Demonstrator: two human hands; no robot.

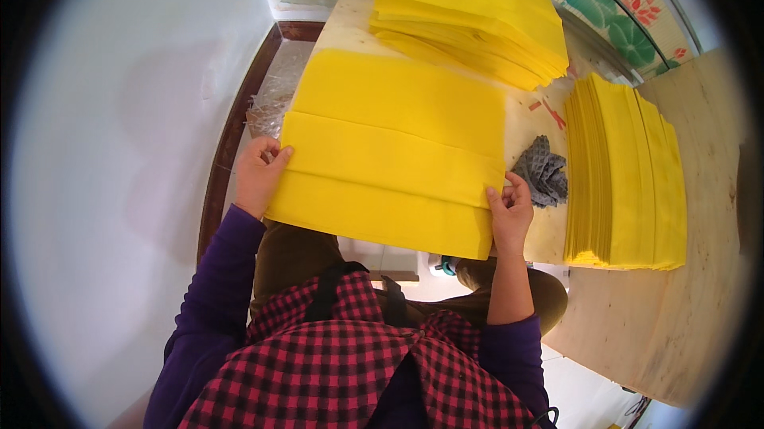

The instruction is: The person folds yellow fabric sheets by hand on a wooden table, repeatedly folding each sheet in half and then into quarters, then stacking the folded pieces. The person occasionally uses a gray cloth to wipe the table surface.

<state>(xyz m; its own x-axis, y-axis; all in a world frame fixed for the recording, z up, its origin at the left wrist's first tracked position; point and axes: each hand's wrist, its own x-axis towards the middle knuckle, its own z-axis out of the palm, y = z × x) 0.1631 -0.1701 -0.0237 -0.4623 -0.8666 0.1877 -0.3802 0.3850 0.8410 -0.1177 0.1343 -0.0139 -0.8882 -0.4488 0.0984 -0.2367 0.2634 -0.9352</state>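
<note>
Hands (512, 210) pinching yellow sheet (390, 150), apparently fabric, grey cloth (543, 174) nearby

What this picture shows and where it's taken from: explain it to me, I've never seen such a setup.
No machine here: these are a person's bare left hand and right hand. The one picture comes from a fisheye camera worn on the head, looking down, so straight edges bend toward its rim. Each hand has a grip on one side edge of a partly folded yellow sheet, which lies mostly on a pale tabletop. Beyond it is a yellow stack; to the right are a crumpled grey cloth and a second stack.
</note>
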